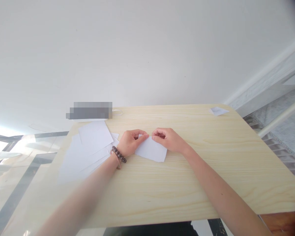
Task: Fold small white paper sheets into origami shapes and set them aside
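A small folded white sheet of paper (151, 150) lies on the light wooden table (211, 164), a little behind its middle. My left hand (130, 141), with a dark bead bracelet on the wrist, pinches the sheet's upper left edge with curled fingers. My right hand (167, 139) pinches the upper right edge in the same way. The two hands almost touch above the sheet's far edge.
A loose stack of white sheets (86, 150) lies left of my left hand, reaching the table's left edge. A small crumpled or folded scrap of paper (218, 111) sits at the far right corner. A blurred grey object (89, 110) rests at the back edge against the white wall.
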`<state>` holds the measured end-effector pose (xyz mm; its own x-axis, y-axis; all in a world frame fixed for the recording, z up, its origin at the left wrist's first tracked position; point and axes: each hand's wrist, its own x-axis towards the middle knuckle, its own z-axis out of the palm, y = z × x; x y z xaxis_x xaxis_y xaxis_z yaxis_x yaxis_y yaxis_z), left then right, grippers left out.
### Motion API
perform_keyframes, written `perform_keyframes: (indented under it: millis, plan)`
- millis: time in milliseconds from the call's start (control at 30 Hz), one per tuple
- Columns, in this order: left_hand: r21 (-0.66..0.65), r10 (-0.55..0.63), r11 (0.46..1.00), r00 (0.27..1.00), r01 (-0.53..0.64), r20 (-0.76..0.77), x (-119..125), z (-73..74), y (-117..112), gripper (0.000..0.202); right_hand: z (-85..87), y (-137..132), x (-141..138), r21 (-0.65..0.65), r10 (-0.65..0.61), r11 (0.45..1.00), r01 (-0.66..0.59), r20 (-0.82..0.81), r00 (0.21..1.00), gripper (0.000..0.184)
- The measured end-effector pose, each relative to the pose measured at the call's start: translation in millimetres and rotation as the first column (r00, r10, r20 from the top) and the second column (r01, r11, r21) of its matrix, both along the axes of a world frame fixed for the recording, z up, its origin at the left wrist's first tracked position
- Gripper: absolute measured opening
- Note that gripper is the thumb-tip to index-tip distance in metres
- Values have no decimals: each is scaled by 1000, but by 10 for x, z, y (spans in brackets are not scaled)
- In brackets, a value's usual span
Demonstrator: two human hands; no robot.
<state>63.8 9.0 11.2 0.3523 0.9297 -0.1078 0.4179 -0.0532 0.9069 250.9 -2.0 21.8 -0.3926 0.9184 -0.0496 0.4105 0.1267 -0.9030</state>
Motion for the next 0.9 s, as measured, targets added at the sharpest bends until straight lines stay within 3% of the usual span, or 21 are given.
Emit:
perform_keyframes:
  millis: [200, 633, 900]
  plan:
    - [-80, 93, 993, 989, -84, 117, -8, -24, 24, 37, 8, 61, 205, -34, 26, 999, -24, 61, 998, 16]
    - [-180, 191, 972, 953, -151, 233, 1, -23, 29, 38, 20, 111, 459, -161, 28, 986, -49, -128, 991, 14]
    - [-125, 212, 974, 957, -190, 198, -2, -50, 26, 40, -32, 80, 337, -95, -134, 988, 120, -158, 978, 36]
